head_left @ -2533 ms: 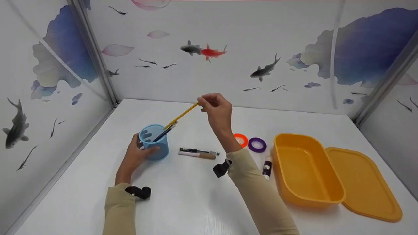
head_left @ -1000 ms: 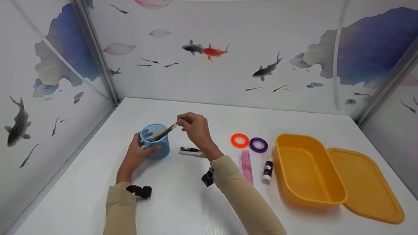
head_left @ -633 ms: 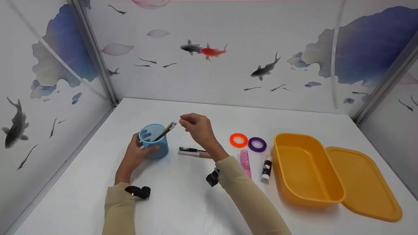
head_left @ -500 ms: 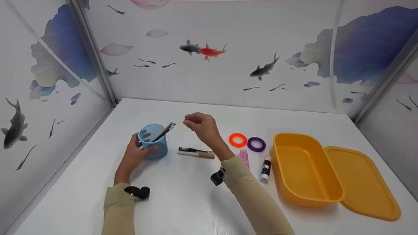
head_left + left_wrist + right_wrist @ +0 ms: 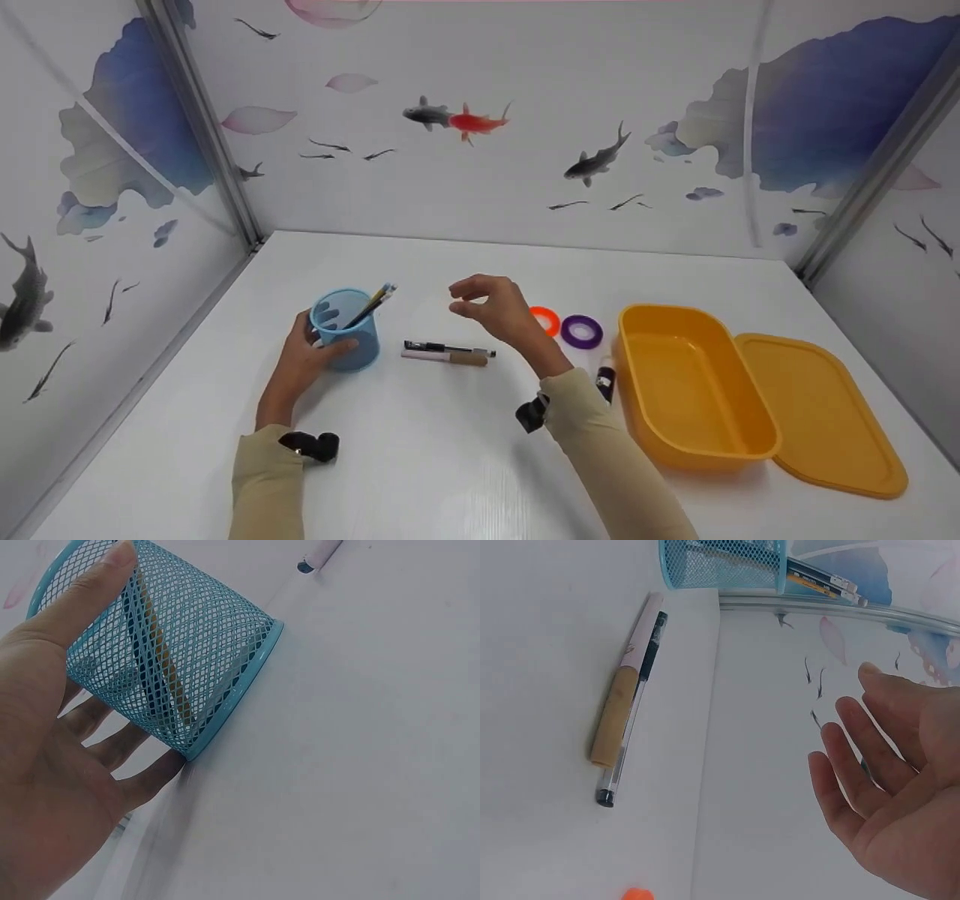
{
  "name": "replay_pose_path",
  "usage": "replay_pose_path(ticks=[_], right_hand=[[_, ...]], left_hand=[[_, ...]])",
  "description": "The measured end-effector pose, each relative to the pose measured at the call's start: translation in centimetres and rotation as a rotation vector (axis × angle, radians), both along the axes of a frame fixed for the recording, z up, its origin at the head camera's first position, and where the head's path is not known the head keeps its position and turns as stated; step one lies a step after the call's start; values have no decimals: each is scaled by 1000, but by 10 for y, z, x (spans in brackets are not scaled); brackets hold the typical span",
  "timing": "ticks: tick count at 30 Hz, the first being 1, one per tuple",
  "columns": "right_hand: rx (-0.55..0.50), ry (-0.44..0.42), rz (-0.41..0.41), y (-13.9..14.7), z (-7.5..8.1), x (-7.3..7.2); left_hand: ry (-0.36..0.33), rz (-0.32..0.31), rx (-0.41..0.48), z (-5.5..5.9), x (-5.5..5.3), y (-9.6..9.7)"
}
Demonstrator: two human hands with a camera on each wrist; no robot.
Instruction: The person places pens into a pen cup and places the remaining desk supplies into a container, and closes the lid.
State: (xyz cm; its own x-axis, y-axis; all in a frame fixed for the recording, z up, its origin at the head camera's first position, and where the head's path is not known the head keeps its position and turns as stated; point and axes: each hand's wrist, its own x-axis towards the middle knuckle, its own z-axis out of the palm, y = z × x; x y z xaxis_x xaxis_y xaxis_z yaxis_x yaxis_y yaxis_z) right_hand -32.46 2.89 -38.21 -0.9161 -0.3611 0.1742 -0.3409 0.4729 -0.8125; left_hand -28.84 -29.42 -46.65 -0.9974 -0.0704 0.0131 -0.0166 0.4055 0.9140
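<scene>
My left hand (image 5: 300, 364) grips a light blue mesh pen holder (image 5: 361, 349) on the table, thumb on the near side and fingers round the far side. A few pencils (image 5: 379, 300) lean in it toward the right, one of them yellow; through the mesh in the left wrist view they stand slanted. My right hand (image 5: 495, 304) hovers to the right of the holder with nothing in it, fingers loosely bent and apart. Below it on the table lie a black gel pen (image 5: 457, 348) and a white marker with a tan cap (image 5: 466, 359), side by side.
An orange ring (image 5: 550, 319) partly behind the right wrist, a purple ring (image 5: 582, 331) and a glue stick (image 5: 604, 381) lie right of the pens. Further right stands a yellow bin (image 5: 701, 397), its yellow lid (image 5: 832, 420) flat beside it. Printed wall panels enclose the table.
My right hand has lowered a yellow pencil into the pen holder, let go of it and drawn back to the right. My left hand has kept its grip on the holder.
</scene>
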Motion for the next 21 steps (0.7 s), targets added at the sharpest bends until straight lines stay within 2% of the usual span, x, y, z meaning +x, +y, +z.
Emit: replay_pose_path(ticks=[21], right_hand=[[26,-116,-65,25,-45,2]], left_hand=[[3,-11,-5,-1,0,-1]])
